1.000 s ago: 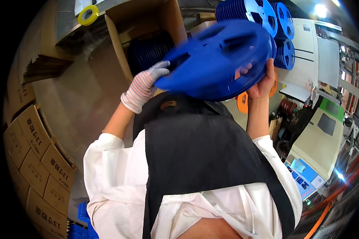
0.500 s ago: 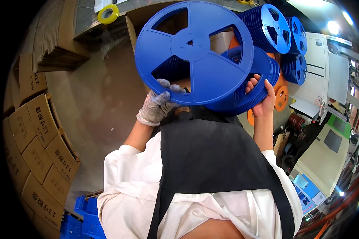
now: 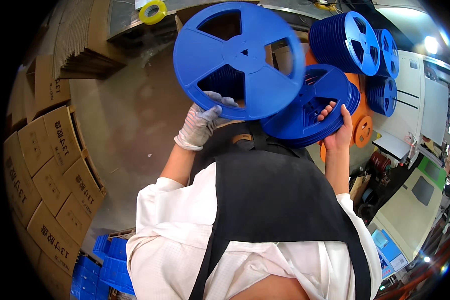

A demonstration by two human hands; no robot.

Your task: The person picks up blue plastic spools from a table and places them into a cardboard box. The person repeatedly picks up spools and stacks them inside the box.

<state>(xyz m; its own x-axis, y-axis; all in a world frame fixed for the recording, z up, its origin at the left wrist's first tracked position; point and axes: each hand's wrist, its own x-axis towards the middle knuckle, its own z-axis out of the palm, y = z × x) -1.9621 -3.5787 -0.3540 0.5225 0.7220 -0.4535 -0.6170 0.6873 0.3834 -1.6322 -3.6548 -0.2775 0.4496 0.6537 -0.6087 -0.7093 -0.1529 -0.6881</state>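
Head view: gloved left hand [image 3: 203, 121] is clamped on the lower rim of one blue reel [image 3: 270, 87], thumb on the face, fingers through a cutout. Bare right hand [image 3: 340, 131] has its fingers clamped on the right side of a stack of blue reels [image 3: 290, 117], hooked into a cutout too. Single reel partly covers the stack from here, can't tell if they're touching. Cardboard boxes [image 3: 50, 185] are piled off to the left.
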